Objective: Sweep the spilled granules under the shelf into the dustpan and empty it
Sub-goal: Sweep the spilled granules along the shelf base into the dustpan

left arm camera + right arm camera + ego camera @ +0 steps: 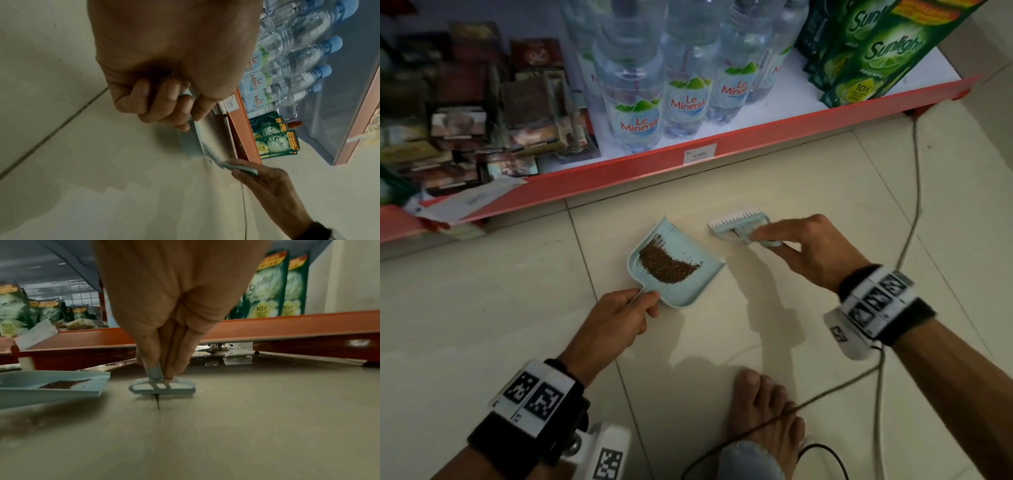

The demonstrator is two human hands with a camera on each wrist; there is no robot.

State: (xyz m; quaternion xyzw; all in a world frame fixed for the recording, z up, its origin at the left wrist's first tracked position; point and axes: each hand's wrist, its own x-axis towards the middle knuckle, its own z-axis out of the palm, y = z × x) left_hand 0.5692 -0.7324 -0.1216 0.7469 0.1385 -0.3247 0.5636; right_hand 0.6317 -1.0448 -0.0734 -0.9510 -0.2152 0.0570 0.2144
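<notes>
Dustpan (681, 260) held by its handle in the left hand (616, 318), fingers curled round the handle, pan resting low on the floor (791, 192) with the open lip turned toward the shelf (654, 164); probably so placed to keep the load from sliding out. Granules (669, 262) lying in a dark band across the pan bed, just ahead of the left grip, none touching the fingers. Brush (739, 224) pinched by its handle between thumb and fingers of the right hand (811, 253), bristles down on the floor beside the pan lip, apart from it; likely poised to gather stray specks near the tile joint. Sweeping judged nearly complete; emptying not yet done. Water bottles (633, 102) and green sachets (866, 58) standing on the shelf above.
</notes>
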